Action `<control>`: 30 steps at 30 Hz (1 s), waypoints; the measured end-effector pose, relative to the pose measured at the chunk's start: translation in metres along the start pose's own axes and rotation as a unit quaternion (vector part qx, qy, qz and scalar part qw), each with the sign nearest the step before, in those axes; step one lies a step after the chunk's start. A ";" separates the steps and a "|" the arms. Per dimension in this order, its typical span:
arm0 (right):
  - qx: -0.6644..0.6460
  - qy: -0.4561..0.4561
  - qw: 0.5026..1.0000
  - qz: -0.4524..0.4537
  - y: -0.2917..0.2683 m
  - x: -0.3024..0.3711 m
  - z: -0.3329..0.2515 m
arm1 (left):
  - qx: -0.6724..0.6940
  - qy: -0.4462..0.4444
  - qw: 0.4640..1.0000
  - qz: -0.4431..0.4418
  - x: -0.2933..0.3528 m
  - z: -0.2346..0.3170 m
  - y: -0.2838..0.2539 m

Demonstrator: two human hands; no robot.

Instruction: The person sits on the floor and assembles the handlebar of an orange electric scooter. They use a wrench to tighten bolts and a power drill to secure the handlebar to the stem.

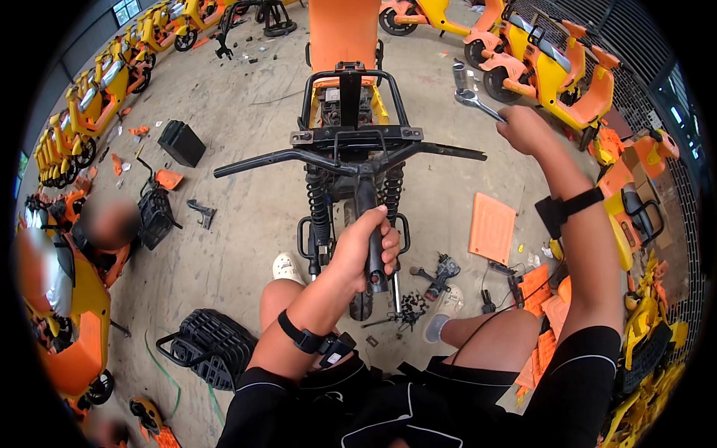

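Observation:
My left hand [363, 250] is closed around the steering stem of a black scooter handlebar [261, 161], whose open tube end points toward me. The handlebar spans the middle of the view, over the rear rack of a partly stripped scooter [343, 37] with an orange body. Black coil springs [318, 205] show on both sides of the stem. Off to the upper right, my right hand [527, 130] grips a shiny socket wrench [469, 98] by its handle, apart from the scooter. The socket end points away from me.
A cordless power tool [441, 276] and a pile of black screws [407, 310] lie by my right foot. An orange panel [493, 228] is beyond them. On the left are a black basket [213, 347] and a black box [181, 143]. Yellow-orange scooters [560, 67] line both sides.

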State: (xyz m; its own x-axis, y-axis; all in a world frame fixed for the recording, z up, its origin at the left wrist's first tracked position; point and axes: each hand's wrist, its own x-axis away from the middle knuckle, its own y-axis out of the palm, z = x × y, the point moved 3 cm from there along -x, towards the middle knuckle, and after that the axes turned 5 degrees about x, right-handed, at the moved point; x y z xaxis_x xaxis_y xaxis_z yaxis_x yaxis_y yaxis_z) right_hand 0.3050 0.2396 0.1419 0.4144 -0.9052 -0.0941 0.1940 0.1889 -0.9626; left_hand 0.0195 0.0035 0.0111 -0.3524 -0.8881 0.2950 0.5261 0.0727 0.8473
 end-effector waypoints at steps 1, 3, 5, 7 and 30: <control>0.006 -0.012 1.000 -0.006 -0.005 -0.003 -0.005 | 0.000 0.002 1.000 0.001 0.000 0.000 -0.001; -0.003 -0.002 0.978 -0.210 -0.041 -0.003 -0.038 | 0.002 0.007 1.000 0.008 0.003 0.003 -0.005; -0.008 -0.033 0.954 -0.297 -0.052 -0.008 -0.043 | 0.005 0.003 1.000 0.010 0.004 0.002 -0.005; -0.026 0.000 0.956 -0.292 -0.058 -0.020 -0.033 | 0.002 0.007 1.000 0.009 0.003 0.001 -0.005; -0.430 0.330 0.840 0.031 0.134 0.078 0.039 | 0.012 -0.020 0.999 -0.028 0.001 0.002 -0.010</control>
State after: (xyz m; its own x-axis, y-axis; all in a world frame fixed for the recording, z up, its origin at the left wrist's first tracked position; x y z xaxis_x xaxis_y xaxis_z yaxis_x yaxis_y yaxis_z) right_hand 0.3984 0.2094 0.0155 -0.2380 -0.9713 0.0027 -0.6408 0.1549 -0.7519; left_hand 0.0126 0.0025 0.0041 -0.4122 -0.8718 0.2647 0.4867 0.0349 0.8728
